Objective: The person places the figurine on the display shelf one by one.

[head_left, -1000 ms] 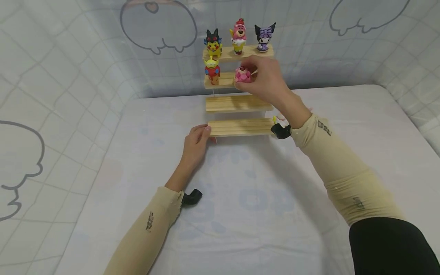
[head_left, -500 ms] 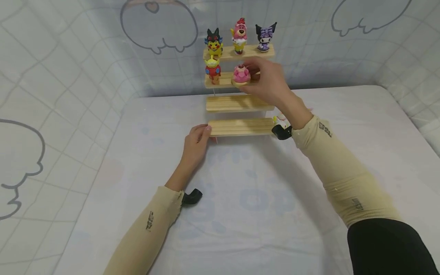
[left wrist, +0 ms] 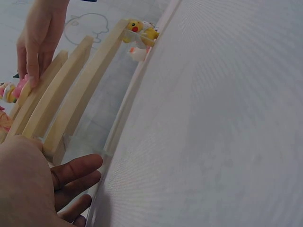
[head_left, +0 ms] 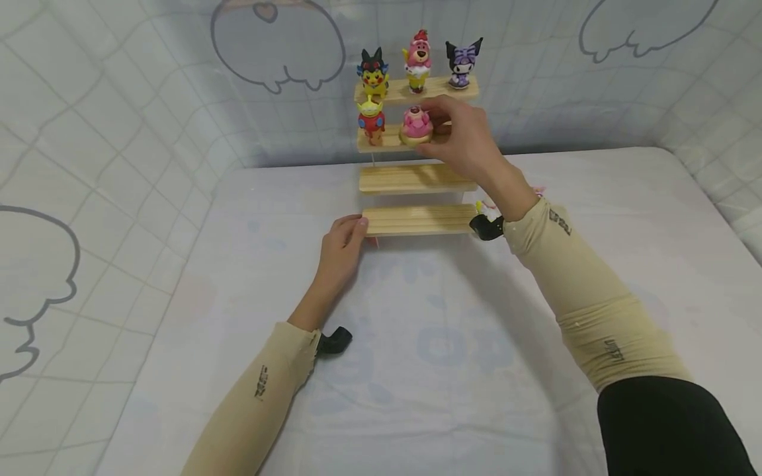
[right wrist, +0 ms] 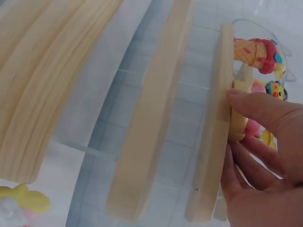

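A stepped wooden rack (head_left: 417,178) is set at the back of the bed (head_left: 452,344), against the wall. Three figures (head_left: 417,61) are lined up on its top step; on the step below, one figure (head_left: 370,120) is placed left of another (head_left: 416,125), which is held by the right hand (head_left: 461,135). The left end of the lowest step is touched by the left hand (head_left: 340,250), and a small toy (head_left: 485,210) is found behind the right wrist.

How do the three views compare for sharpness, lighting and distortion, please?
Head view: even, soft light, faint shadows under the arms, sharp on the shelf and pink figure at the right hand. Left wrist view: the left hand is close and blurred, a pale cloth fills half the frame, the shelf boards bend. Right wrist view: boards bow strongly, near fingers are soft.
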`<state>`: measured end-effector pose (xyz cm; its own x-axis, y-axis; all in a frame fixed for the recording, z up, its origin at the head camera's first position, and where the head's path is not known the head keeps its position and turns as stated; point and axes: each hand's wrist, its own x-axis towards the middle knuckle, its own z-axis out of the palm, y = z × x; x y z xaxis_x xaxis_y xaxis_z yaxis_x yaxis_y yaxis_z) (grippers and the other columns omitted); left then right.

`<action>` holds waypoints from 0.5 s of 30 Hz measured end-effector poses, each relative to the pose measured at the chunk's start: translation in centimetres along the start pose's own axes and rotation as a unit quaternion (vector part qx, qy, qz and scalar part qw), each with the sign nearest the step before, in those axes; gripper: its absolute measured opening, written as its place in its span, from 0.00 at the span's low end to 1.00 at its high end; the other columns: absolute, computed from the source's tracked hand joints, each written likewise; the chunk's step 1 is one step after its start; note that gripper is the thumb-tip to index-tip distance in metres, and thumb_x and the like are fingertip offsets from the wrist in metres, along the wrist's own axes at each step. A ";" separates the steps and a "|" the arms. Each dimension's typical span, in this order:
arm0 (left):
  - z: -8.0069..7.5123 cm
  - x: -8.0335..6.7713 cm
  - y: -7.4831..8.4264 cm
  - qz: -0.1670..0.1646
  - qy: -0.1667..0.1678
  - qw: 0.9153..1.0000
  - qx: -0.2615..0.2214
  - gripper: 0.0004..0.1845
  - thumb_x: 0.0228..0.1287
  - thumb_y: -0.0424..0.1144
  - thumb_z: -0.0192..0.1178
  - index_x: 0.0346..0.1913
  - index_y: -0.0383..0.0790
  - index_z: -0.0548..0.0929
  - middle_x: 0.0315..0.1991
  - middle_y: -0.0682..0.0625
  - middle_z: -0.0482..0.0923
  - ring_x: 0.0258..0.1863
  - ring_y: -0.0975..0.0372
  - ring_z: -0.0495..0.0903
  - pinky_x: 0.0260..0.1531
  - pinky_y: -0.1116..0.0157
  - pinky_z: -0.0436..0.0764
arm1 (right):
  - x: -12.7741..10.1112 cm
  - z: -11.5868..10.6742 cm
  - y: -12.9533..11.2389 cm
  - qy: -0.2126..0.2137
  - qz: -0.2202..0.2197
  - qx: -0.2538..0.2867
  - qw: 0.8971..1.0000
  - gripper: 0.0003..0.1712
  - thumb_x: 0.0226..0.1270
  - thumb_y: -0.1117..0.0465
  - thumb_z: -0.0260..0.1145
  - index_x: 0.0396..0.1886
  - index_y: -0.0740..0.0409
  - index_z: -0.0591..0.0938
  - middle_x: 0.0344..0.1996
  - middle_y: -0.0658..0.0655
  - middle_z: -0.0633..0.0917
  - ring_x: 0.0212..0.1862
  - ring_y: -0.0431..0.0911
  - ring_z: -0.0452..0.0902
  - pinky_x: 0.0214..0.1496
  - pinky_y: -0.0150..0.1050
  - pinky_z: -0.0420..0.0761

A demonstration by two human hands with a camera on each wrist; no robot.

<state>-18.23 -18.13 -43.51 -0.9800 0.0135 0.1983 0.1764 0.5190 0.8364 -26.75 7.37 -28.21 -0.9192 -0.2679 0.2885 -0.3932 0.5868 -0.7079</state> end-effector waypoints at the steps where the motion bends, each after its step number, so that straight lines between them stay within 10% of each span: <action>1: 0.0 0.0 0.0 0.000 0.000 1.000 0.001 0.26 0.84 0.54 0.49 0.40 0.37 0.89 0.67 0.41 0.78 0.71 0.50 0.74 0.73 0.49 0.70 | 0.0 0.0 0.1 0.005 -0.001 0.002 1.000 0.37 0.65 0.63 0.79 0.73 0.56 0.76 0.63 0.58 0.85 0.62 0.47 0.82 0.68 0.38 0.80; 15: -0.1 0.0 0.3 -0.005 -0.005 1.000 0.007 0.26 0.84 0.53 0.49 0.51 0.34 0.89 0.68 0.40 0.77 0.72 0.48 0.74 0.74 0.49 0.69 | -0.1 0.6 0.5 0.044 -0.002 -0.022 0.999 0.32 0.65 0.61 0.78 0.68 0.58 0.79 0.61 0.56 0.86 0.60 0.44 0.82 0.67 0.34 0.80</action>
<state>-18.15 -18.08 -43.19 -0.9827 0.0163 0.1846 0.1649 0.5314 0.8309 -26.82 7.26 -29.00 -0.9149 -0.2034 0.3487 -0.3960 0.6198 -0.6775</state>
